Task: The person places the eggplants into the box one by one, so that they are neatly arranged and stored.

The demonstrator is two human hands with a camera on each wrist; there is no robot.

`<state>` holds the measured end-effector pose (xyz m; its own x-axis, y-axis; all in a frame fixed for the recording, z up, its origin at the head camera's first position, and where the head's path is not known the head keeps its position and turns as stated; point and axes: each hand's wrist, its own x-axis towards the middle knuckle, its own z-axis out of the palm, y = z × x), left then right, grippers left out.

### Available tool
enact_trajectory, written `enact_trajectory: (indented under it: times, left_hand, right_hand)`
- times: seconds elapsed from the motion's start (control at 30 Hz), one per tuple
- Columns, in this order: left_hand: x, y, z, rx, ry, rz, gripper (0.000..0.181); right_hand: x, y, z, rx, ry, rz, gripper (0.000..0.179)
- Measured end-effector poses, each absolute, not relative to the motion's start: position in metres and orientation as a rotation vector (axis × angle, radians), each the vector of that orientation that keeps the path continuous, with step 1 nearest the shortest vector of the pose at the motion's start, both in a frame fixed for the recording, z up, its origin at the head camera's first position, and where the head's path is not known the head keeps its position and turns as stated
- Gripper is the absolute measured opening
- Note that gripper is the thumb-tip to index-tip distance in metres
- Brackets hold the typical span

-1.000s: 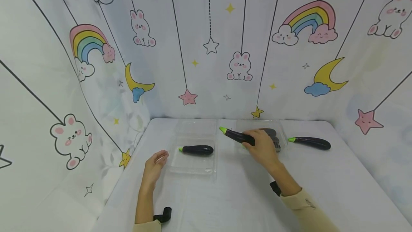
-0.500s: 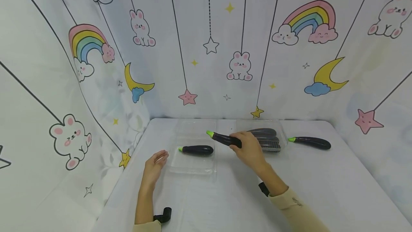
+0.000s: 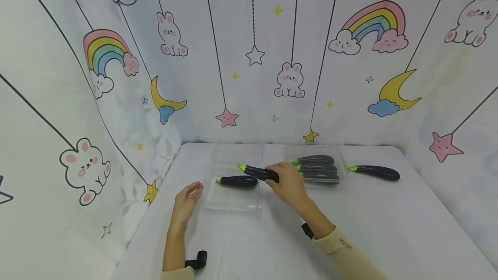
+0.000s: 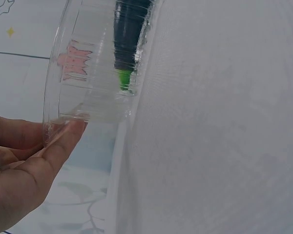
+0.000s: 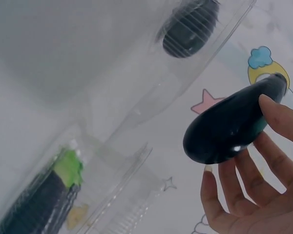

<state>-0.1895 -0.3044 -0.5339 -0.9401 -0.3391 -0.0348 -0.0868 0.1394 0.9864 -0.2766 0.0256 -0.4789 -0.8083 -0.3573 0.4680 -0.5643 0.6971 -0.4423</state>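
Note:
My right hand grips a dark eggplant with a bright green stem end, held above the right side of the left clear plastic box. In the right wrist view, thumb and fingers wrap this eggplant. Inside the left box lies another eggplant, its green end toward the left. My left hand stays at that box's left side with extended, relaxed fingers. In the left wrist view, its fingertips are right at the clear box wall.
To the right, a second clear plastic box contains several eggplants. One more eggplant rests on the white table right of it. A patterned cloth stands behind the table.
My right hand has carried the eggplant leftward from near the right box to over the left box, uncovering more of the right box's eggplants. The left hand has stayed in place.

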Motion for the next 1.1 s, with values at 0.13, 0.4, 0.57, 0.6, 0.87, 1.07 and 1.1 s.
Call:
enact_trajectory:
  times: [0.13,0.4,0.57,0.6,0.87,1.07,1.1]
  left_hand:
    - [-0.189,-0.304,-0.533,0.42,-2.219,-1.894,0.042]
    - [-0.189,-0.305,-0.534,0.425,-2.219,-1.903,0.042]
    - [-0.19,-0.304,-0.533,0.437,-2.22,-1.899,0.042]
    - [-0.19,-0.304,-0.533,0.436,-2.219,-1.901,0.043]
    - [-0.19,-0.305,-0.533,0.418,-2.221,-1.902,0.043]
    - [-0.189,-0.305,-0.533,0.407,-2.22,-1.91,0.043]
    - [-0.189,-0.305,-0.533,0.407,-2.219,-1.914,0.044]
  right_hand:
    - [-0.276,0.017,-0.481,0.765,-2.533,0.842,0.038]
    - [-0.275,-0.001,-0.487,0.823,-2.562,0.884,0.038]
    - [-0.274,-0.011,-0.491,0.843,-2.588,0.855,0.038]
    - [-0.274,-0.013,-0.492,0.846,-2.591,0.853,0.038]
    - [-0.273,-0.026,-0.498,0.906,-2.578,0.815,0.038]
    - [-0.272,-0.039,-0.5,0.926,-2.569,0.776,0.038]
    - [-0.272,-0.041,-0.501,0.93,-2.571,0.763,0.038]
